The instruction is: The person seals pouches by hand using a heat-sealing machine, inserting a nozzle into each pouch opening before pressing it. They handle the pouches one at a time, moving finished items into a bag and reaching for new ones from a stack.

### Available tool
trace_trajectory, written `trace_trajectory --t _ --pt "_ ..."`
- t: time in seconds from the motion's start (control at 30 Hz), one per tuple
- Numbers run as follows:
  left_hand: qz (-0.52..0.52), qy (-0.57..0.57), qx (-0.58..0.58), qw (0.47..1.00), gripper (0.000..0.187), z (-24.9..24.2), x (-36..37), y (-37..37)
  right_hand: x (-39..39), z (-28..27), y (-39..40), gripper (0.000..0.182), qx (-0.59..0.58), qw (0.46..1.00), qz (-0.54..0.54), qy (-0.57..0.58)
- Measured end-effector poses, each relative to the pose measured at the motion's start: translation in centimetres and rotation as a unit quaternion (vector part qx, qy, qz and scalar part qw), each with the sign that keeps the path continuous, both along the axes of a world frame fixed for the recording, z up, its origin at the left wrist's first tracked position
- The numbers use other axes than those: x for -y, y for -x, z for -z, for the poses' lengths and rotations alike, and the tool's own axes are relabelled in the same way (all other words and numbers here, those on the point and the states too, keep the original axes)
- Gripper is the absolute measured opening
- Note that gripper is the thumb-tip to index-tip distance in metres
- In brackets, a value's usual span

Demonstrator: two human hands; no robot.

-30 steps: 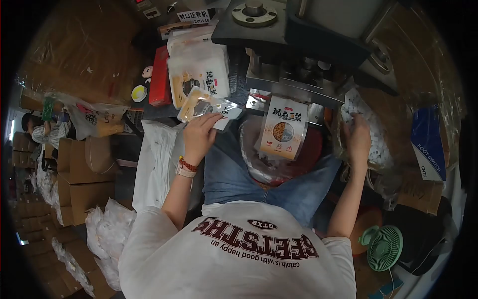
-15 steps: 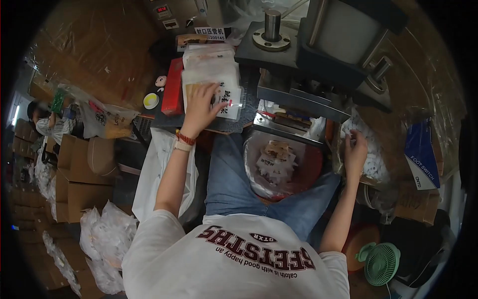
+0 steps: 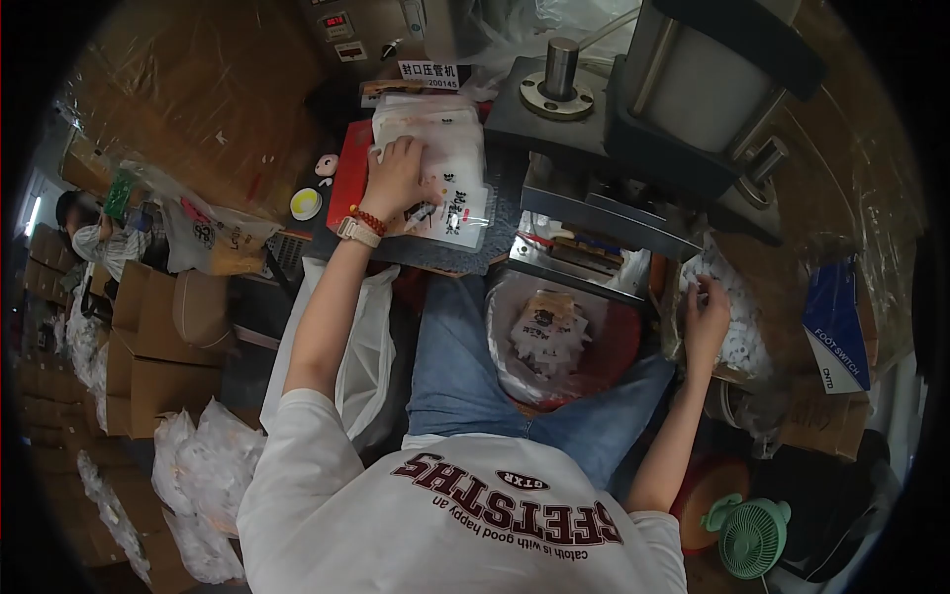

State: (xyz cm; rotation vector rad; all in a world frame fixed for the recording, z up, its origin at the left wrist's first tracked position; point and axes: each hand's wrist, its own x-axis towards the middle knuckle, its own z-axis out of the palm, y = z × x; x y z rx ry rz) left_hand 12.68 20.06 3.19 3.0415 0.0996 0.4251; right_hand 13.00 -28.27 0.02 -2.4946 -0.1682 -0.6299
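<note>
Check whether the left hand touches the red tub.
Apart: the head view shows tabletop and jeans between the left hand and the red tub.

And here's the tabletop, its grey, textured covering showing just right of the pouches! They're piled flat in a loose, overlapping stack, the printed top ones reaching down towards the front edge. Hard against their left side, it's the red box, lying lengthwise. Further left, there's a little pink-and-white figurine, and just in front of it, a round white container, yellow showing inside its rim!
</note>
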Motion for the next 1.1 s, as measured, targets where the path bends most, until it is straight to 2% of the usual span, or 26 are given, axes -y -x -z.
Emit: trace_trajectory --t 0.07,0.13,0.17,0.23,0.27,0.33,0.37,0.4,0.47,0.5,0.53,0.6,0.67,0.7,0.73,0.8,0.83,0.9,0.93,1.0,1.03,1.07,1.1 --pt "0.009 0.013 0.007 1.000 0.087 0.8 -0.1 0.4 0.2 0.1 -0.1 0.019 0.015 1.000 -0.001 0.003" --pt "0.006 0.015 0.045 0.999 0.076 1.5 0.6 1.6 0.2 0.2 0.0 0.021 0.048 0.999 0.004 0.004" --pt "-0.017 0.009 0.027 0.999 0.068 1.9 1.5 2.2 0.0 0.1 0.1 0.021 0.051 0.999 0.004 0.000" --pt "-0.004 -0.053 0.167 0.985 0.067 3.4 3.7 2.7 -0.4 -0.4 0.6 0.021 0.085 0.996 0.014 -0.020" --pt "0.016 -0.048 0.170 0.984 0.068 3.5 4.6 3.0 -0.4 -0.4 0.6 0.021 0.086 0.996 0.015 -0.023" --pt "0.024 0.025 0.088 0.996 0.068 6.7 6.6 3.8 -0.2 -0.4 0.7 0.019 0.130 0.991 0.003 -0.041" --pt "-0.022 -0.012 0.080 0.996 0.072 7.9 7.6 4.2 -0.4 -0.8 1.3 0.019 0.129 0.991 -0.003 -0.038" --pt "-0.025 -0.010 0.082 0.996 0.072 8.1 8.3 4.5 -0.8 -1.4 2.2 0.019 0.153 0.986 0.000 -0.072" --pt "-0.114 0.048 0.106 0.987 0.075 8.5 9.2 4.9 -2.2 -1.4 4.6 0.019 0.177 0.978 0.003 -0.108" --pt "-0.117 0.050 0.103 0.986 0.075 8.4 9.5 5.5 -3.0 -0.8 6.4 0.019 0.166 0.968 -0.004 -0.188" --pt "-0.126 0.012 0.129 0.984 0.075 7.8 9.9 6.1 -3.9 -0.3 8.1 0.020 0.155 0.951 -0.010 -0.266" --pt "-0.130 -0.025 0.152 0.980 0.075 7.3 10.5 7.5 -6.3 0.8 11.3 0.020 0.148 0.949 -0.085 -0.264" --pt "0.006 0.065 0.052 0.996 0.072 7.6 11.2 10.2 -8.5 0.6 14.4 0.019 0.055 0.961 -0.174 -0.207" --pt "0.022 0.016 0.089 0.996 0.059 7.1 12.0 11.5 -9.9 1.0 15.6 0.018 -0.017 0.952 -0.193 -0.238" --pt "0.025 0.019 0.084 0.996 0.059 7.6 11.8 11.9 -11.0 1.7 16.6 0.017 -0.089 0.936 -0.211 -0.268" --pt "0.082 0.078 0.111 0.987 0.048 8.6 10.9 12.6 -12.4 3.5 17.7 0.019 -0.245 0.880 -0.267 -0.307" --pt "0.077 0.089 0.154 0.981 0.041 7.3 11.0 12.4 -12.7 3.5 17.8 0.019 -0.253 0.879 -0.263 -0.306" --pt "0.086 0.168 0.158 0.969 0.033 6.9 10.2 11.9 -13.1 3.0 16.3 0.018 -0.087 0.895 -0.358 -0.250" --pt "0.056 0.221 0.105 0.968 0.031 5.3 10.6 12.3 -13.0 1.5 15.3 0.020 -0.032 0.907 -0.346 -0.238" --pt "0.039 0.434 0.076 0.897 0.034 3.6 11.5 13.0 -12.1 -2.8 13.4 0.023 0.097 0.922 -0.306 -0.217" --pt "0.068 0.402 0.118 0.905 0.037 2.8 12.2 13.6 -11.6 -4.6 13.0 0.023 0.143 0.927 -0.286 -0.194" --pt "0.075 0.406 0.111 0.904 0.037 2.0 13.1 14.0 -11.1 -6.0 12.6 0.024 0.189 0.929 -0.268 -0.170" --pt "0.116 0.342 0.164 0.918 0.037 1.2 14.0 14.2 -10.8 -6.5 12.2 0.027 0.206 0.927 -0.278 -0.143"
